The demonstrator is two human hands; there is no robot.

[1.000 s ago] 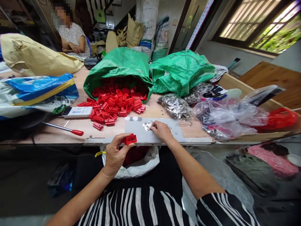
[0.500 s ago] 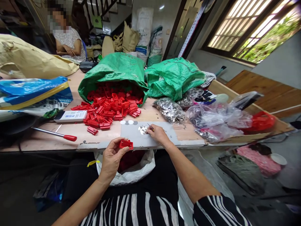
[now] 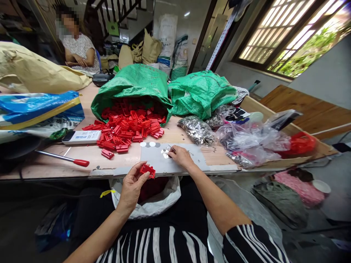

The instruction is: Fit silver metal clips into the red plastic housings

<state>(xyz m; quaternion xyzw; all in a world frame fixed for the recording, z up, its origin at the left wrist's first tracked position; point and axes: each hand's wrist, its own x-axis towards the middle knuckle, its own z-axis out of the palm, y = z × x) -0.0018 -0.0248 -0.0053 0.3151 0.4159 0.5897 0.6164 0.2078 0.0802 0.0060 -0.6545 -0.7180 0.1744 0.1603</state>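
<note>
My left hand [image 3: 133,184] pinches a small red plastic housing [image 3: 148,170] between thumb and fingers, just above the table's front edge. Farther right, my right hand [image 3: 179,157] is closed on a thin dark pointed tool [image 3: 171,148], whose exact kind I cannot make out. Its fingertips are at a little heap of shiny metal pieces [image 3: 165,152] on a grey sheet [image 3: 196,156]. Beyond my left hand, many similar red housings [image 3: 123,128] spill from a green woven sack [image 3: 134,82]. A white sack [image 3: 153,210] stands open below the table edge, with red inside.
At left are a white box [image 3: 82,136], a red-tipped metal rod [image 3: 80,162] and a blue bag [image 3: 41,106]. To the right lie a bag of metal pieces [image 3: 199,129] and a tray [image 3: 323,149] of plastic bags. A person [image 3: 80,54] sits across the table.
The red housing has tilted in my left hand. My right hand has shifted slightly left over the metal pieces, and its tool now points more to the left. The camera view has moved a little.
</note>
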